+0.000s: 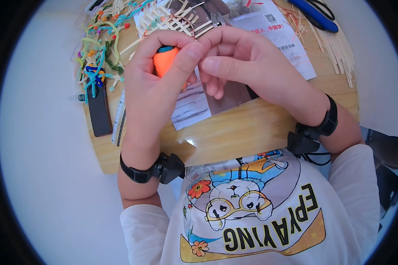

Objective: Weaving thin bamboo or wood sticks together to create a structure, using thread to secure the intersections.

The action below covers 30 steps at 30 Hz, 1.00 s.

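Note:
My left hand [152, 84] is closed around a rounded orange piece [165, 62] with a dark teal top, over the middle of the table. Its material is hard to make out, and my fingers cover much of it. My right hand [256, 66] is bent in from the other side, with its index fingertip meeting my left thumb and index finger. Whatever lies between these fingertips is too small to tell. Just beyond them, a thin dark red strand [193, 29] curves in front of a lattice of pale woven strips [174, 20].
Colourful pipe cleaners [102, 53] are heaped at the far left. Below them lie a flat black case [100, 112] and a clear ruler [119, 118]. Printed paper [191, 115] lies beneath my hands. Thin wooden strips [334, 48] and a blue-handled tool [316, 15] are at right.

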Tool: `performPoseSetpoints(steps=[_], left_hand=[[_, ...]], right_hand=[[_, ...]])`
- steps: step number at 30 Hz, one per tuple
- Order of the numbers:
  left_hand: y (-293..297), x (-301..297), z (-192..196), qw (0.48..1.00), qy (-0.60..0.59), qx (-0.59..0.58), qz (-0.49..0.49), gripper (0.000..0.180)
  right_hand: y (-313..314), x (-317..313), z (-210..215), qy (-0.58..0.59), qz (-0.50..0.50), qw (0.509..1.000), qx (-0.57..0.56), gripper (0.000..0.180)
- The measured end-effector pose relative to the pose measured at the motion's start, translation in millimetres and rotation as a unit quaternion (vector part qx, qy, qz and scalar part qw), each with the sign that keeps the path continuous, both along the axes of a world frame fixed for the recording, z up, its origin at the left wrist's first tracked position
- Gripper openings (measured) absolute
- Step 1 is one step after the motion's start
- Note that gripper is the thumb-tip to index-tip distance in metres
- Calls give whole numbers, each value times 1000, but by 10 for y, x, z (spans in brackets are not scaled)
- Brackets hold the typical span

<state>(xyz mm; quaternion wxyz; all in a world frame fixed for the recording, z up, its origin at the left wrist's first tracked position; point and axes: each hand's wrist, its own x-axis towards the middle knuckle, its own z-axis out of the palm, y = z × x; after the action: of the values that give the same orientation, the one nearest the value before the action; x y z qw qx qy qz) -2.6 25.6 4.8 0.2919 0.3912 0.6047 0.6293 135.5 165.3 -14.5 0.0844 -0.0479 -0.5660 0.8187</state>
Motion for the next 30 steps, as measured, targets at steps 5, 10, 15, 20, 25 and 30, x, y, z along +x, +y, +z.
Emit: performPoseSetpoints(steps=[5, 10, 15, 20, 25, 30], left_hand=[[-10, 3, 4, 1000, -19, -5, -21, 17], [1, -37, -8, 998, -51, 15, -36, 20], [7, -97, 11, 990, -121, 47, -49, 39], [13, -103, -13, 975, -199, 72, -74, 45], [25, -120, -62, 959, -246, 95, -102, 44], [44, -99, -77, 950, -277, 114, -88, 44]], right_hand=[[-9, 26, 12, -4, -13, 1000, -5, 17], [25, 49, 42, 6, -19, 999, 40, 16], [32, 9, -42, 23, -49, 997, 48, 16], [-38, -25, -164, 84, -28, 993, 77, 15], [-75, -43, -171, 23, -1, 997, 79, 16], [-140, 2, -102, -34, 72, 993, 84, 12]])
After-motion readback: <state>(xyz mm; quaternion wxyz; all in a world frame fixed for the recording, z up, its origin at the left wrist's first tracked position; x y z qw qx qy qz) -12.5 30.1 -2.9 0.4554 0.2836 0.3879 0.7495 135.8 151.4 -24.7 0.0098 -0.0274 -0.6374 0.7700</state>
